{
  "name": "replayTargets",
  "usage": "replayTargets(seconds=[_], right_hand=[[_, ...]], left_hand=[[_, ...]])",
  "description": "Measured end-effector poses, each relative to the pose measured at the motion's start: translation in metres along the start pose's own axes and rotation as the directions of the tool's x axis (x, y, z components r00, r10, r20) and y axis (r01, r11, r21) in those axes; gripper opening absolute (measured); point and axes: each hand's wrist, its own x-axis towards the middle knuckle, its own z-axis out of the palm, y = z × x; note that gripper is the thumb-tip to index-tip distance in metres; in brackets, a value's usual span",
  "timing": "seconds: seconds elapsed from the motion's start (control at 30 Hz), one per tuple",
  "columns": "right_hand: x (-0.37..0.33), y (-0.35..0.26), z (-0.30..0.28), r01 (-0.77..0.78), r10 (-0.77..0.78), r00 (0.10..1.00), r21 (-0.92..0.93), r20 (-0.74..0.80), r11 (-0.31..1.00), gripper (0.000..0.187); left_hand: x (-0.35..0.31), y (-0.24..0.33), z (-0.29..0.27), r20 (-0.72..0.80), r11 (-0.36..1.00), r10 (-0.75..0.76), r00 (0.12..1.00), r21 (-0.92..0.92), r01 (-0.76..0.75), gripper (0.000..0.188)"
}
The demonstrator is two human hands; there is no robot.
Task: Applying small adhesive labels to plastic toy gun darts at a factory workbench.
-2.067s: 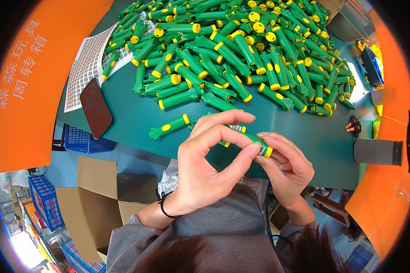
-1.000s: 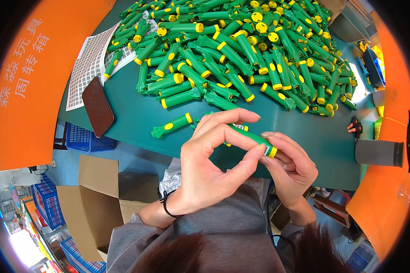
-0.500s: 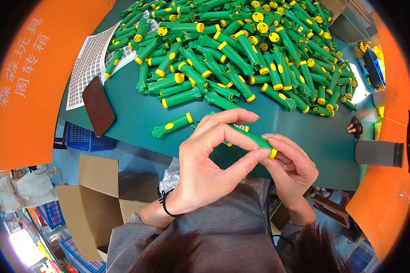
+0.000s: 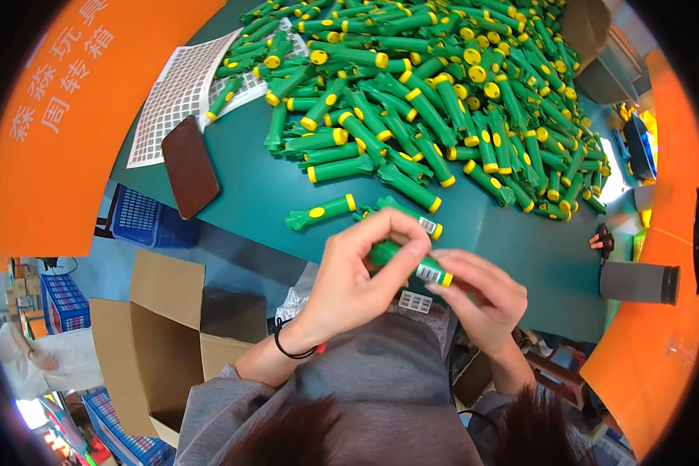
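My left hand [image 4: 363, 273] and my right hand [image 4: 483, 299] meet just in front of my chest, both gripping one green toy tube with a yellow end [image 4: 419, 268]. A small white sticker sits on the tube near its yellow tip, under my left thumb and fingers. Two more green tubes, one [image 4: 322, 211] to the left and one with a sticker [image 4: 413, 217], lie on the teal table [image 4: 512, 241] just beyond my hands. A small white sticker sheet [image 4: 415, 302] rests on my lap.
A big heap of green and yellow tubes [image 4: 435, 85] covers the far table. A white grid sheet [image 4: 180, 93] and a dark phone [image 4: 190, 165] lie at the left. An open cardboard box [image 4: 159, 334] stands below left, a grey cylinder [image 4: 638, 282] at the right edge.
My hands with the tube have dropped slightly nearer my chest, and my left fingers have shifted along the tube toward its stickered end.
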Motion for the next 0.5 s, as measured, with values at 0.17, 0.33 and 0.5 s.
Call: replayTargets(seconds=[0.17,0.33,0.5], right_hand=[[-0.016,-0.002,0.015,-0.084,0.085,0.992,-0.006,0.098,0.996,0.031],[-0.021,0.000,0.024,-0.112,0.110,0.963,-0.006,0.246,0.994,0.033],[0.010,-0.001,0.008,0.004,-0.001,1.000,-0.482,0.007,0.876,0.058]], left_hand=[[-0.027,-0.010,-0.012,0.059,0.974,0.005,0.998,0.224,-0.018,0.015],[-0.047,-0.012,-0.040,0.150,0.967,-0.189,0.970,0.202,0.157,0.014],[-0.022,0.005,-0.081,-0.089,0.461,0.553,0.829,0.861,-0.215,0.027]])
